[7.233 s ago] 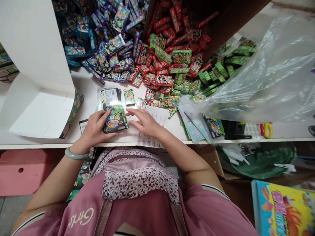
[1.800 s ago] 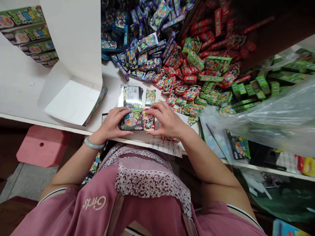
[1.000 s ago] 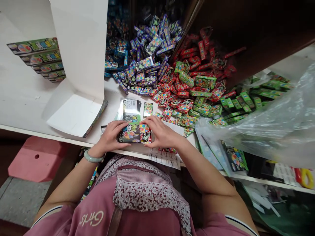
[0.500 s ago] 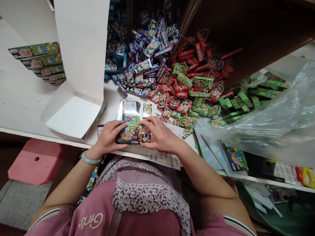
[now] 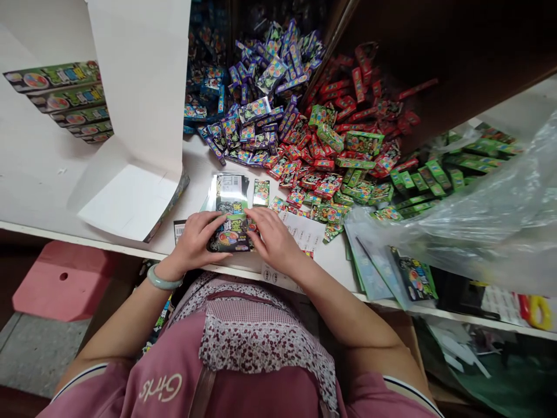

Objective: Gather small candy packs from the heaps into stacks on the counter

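A black-and-green printed packet with a colourful round picture lies flat at the front of the table. My left hand grips its left end, thumb along the near edge and fingers over the far edge. My right hand is at its right end, fingertips and thumb against that edge. Whatever lies under the right fingers is mostly hidden. Just beyond is a stack of flat, shiny printed packets. Right of the stack lies a small green box. A sheet of round stickers is partly under my right forearm.
Heaps of small purple boxes, red boxes and green boxes spread across the back. A white-lined display carton stands open at left. Clear plastic film drapes over the right side, near yellow-handled scissors.
The small red box seen at the packet's right end now barely shows. My right hand has shifted slightly left and its fingers have drawn in against the packet. The view has tilted a little.
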`<state>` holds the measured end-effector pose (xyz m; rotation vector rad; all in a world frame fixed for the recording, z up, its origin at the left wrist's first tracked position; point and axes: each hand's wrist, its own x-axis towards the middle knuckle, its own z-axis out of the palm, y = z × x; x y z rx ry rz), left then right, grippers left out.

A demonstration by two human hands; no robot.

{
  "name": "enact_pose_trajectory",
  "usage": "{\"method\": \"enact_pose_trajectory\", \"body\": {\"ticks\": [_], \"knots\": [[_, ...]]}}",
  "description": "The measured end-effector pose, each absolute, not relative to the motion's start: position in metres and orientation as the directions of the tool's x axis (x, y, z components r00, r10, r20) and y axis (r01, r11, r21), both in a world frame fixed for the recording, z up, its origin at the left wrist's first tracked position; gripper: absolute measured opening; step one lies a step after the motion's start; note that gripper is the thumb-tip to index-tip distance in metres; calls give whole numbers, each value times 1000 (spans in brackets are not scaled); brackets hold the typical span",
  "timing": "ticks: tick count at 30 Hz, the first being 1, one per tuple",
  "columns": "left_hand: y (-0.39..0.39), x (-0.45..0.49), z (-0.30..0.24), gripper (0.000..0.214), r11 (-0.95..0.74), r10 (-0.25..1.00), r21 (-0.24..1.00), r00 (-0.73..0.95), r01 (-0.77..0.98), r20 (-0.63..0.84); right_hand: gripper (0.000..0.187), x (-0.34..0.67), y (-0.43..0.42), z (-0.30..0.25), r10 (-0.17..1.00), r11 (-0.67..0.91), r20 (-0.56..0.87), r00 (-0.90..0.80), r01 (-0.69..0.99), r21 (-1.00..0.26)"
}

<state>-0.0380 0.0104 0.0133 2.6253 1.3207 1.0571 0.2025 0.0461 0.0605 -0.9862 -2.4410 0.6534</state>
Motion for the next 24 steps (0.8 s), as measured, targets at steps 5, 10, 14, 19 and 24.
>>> {"method": "enact_pose_trajectory", "body": {"ticks": [5,10,14,19,24], "knots": [[14,-34,8,84,-548,786,360,319,755,529,54,206,52,60,799,583,286,-528,565,-585],[17,-32,6,82,-501,818,374,286,781,499,35,216,59,56,829,525,224,-513,573,-629],[17,-33,3,84,-498,828,399,286,770,482,34,212,60,48,844,452,179,-506,490,-746],[16,-38,2,82,-492,845,397,317,775,430,34,205,61,46,850,361,60,-523,495,-790],[18,-34,1,81,-539,820,401,354,741,449,46,195,64,49,870,191,-44,-491,418,-888]]}}
